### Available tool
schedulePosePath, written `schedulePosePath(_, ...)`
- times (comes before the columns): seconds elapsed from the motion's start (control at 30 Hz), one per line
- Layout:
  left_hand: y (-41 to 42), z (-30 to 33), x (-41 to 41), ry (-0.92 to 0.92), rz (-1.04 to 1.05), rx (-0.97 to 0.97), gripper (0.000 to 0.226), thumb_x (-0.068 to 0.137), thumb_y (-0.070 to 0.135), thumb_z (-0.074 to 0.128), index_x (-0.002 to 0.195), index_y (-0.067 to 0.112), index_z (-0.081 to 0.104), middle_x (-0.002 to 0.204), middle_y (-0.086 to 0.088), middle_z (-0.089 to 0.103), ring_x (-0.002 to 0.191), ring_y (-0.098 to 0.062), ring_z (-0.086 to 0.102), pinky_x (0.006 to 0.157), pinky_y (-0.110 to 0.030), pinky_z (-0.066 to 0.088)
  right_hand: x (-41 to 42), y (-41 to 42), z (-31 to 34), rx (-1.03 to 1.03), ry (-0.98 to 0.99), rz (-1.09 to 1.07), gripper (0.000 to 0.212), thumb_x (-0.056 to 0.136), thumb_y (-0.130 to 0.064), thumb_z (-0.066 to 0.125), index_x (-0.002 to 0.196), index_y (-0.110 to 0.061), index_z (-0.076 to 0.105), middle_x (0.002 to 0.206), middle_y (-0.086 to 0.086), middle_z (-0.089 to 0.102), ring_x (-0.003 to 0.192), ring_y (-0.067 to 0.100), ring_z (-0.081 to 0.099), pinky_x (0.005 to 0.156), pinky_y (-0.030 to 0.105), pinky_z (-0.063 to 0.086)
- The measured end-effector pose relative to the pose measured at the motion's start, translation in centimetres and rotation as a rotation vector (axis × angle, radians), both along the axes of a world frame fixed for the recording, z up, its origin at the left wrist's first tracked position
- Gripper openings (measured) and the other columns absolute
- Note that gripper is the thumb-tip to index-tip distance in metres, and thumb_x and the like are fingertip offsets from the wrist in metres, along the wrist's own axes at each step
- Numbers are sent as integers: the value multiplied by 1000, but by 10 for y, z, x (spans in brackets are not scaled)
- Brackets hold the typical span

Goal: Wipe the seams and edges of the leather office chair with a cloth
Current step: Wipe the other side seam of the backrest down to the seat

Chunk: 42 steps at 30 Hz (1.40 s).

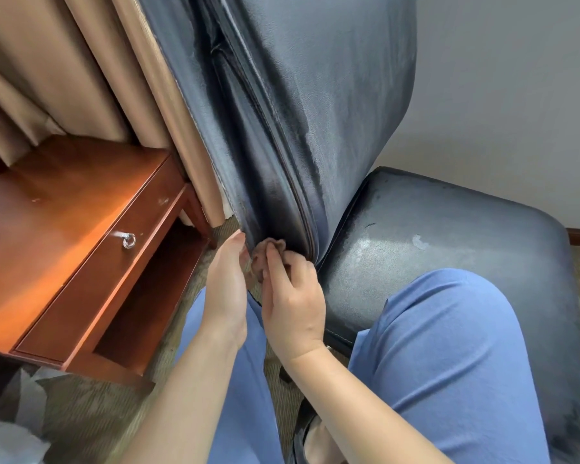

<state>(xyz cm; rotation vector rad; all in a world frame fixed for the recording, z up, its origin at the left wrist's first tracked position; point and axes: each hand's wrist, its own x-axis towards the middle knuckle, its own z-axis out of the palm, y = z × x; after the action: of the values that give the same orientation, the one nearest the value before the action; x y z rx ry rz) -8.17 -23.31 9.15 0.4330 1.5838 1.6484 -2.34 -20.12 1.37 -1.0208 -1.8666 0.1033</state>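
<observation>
- We are seeing the cloth (pixel 263 259), a small brownish wad, sitting against the low end of the chair back (pixel 282 128), just where the seams run down toward the seat (pixel 449 236).
- Our right hand (pixel 292 296) is pinching the cloth, the fingers curled round it and pressing it to the leather near the gap between back and seat.
- Our left hand (pixel 226 283) is lying just left of the cloth with the fingers fairly straight, the tips touching the left edge of the chair back; we cannot tell whether they are gripping that edge.
- The two hands are sitting close together, nearly touching.
- The dark leather is looking worn, with pale scuffed patches showing on the seat and along the right side of the back.
- Our blue trousers (pixel 449 346) are filling the near part of the scene, one knee rising in front of the seat.
- A reddish wooden desk (pixel 47 229) with a drawer and a clear knob (pixel 128 239) is standing to the left.
- Beige curtains (pixel 64 61) are hanging at the far left, and a pale wall (pixel 516 95) is standing at the far right.
- Carpet (pixel 98 413) is covering the floor.
</observation>
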Motion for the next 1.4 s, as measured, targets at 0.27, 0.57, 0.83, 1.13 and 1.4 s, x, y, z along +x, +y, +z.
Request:
schedulePosePath(0.27, 2, -6, 1, 82, -19, -39, 50, 87, 43, 44, 129, 20, 59, 130, 9, 61, 125, -4, 50, 111, -35, 34, 19, -3, -66, -380, -263, 40, 37, 54, 12, 73, 80, -11, 61, 75, 2, 51, 58, 22, 48, 42, 27, 42)
schedulePosePath(0.57, 3, -9, 0, 70, 28, -18, 56, 82, 45, 46, 130, 19, 59, 131, 1, 62, 126, -15, 53, 112, -42, 35, 4, 1, -5, -27, 171, 116, 26, 88, -7, 49, 114, -8, 52, 96, 15, 63, 81, 25, 49, 77, 28, 43)
schedulePosePath(0.83, 4, -13, -1, 104, -10, -2, 38, 100, 30, 38, 128, 16, 59, 126, 1, 64, 120, -10, 56, 102, -33, 43, 8, -1, -50, -215, -205, -4, 44, 50, 11, 72, 90, -6, 64, 75, 9, 53, 56, 27, 48, 43, 28, 38)
schedulePosePath(1.13, 3, -20, -8, 39, -19, -3, 59, 83, 47, 49, 134, 17, 55, 134, 1, 59, 127, -13, 52, 110, -40, 38, 5, -4, -21, -122, 22, 23, 40, 83, -7, 42, 120, -4, 58, 92, 9, 55, 75, 22, 43, 60, 30, 44)
schedulePosePath(1.4, 4, -22, -6, 55, 11, 0, 48, 92, 39, 46, 133, 16, 56, 132, 0, 60, 125, -12, 53, 107, -38, 40, 5, -2, -33, -175, -157, 14, 51, 62, 7, 62, 111, -5, 66, 82, 9, 53, 62, 27, 50, 47, 30, 44)
